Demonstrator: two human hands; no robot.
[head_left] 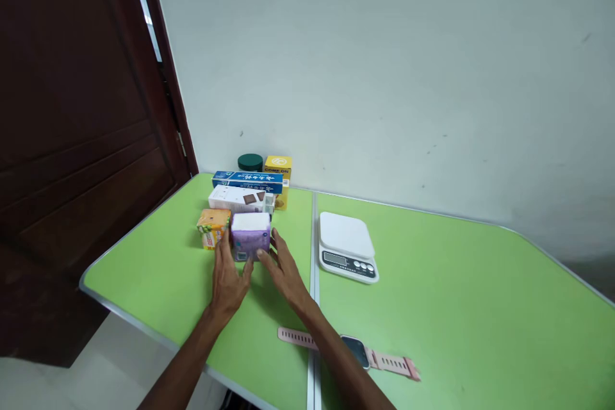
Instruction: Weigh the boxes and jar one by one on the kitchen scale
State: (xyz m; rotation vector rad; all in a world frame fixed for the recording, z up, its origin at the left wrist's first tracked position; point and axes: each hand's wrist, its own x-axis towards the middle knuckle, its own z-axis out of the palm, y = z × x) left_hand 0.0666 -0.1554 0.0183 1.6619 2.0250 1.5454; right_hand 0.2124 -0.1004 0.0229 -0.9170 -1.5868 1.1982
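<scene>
A purple-and-white tissue pack (251, 237) stands on the left half of the green table, between my two hands. My left hand (229, 278) has its fingers along the pack's left side and its thumb at the lower front. On the other side, my right hand (287, 274) touches the front with its thumb, while its fingers curve round the right side. Close beside the left fingers is an orange pack (214, 226) with green and yellow print. Behind these two lie a white box with brown squares (240, 197) and a long blue box (247, 182).
A dark green lid (250, 161) and a yellow box (278, 165) stand at the back by the wall. Right of the table seam (313, 282) sits a white digital scale (346, 246). A pink-strapped smartwatch (355, 351) lies partly under my right forearm.
</scene>
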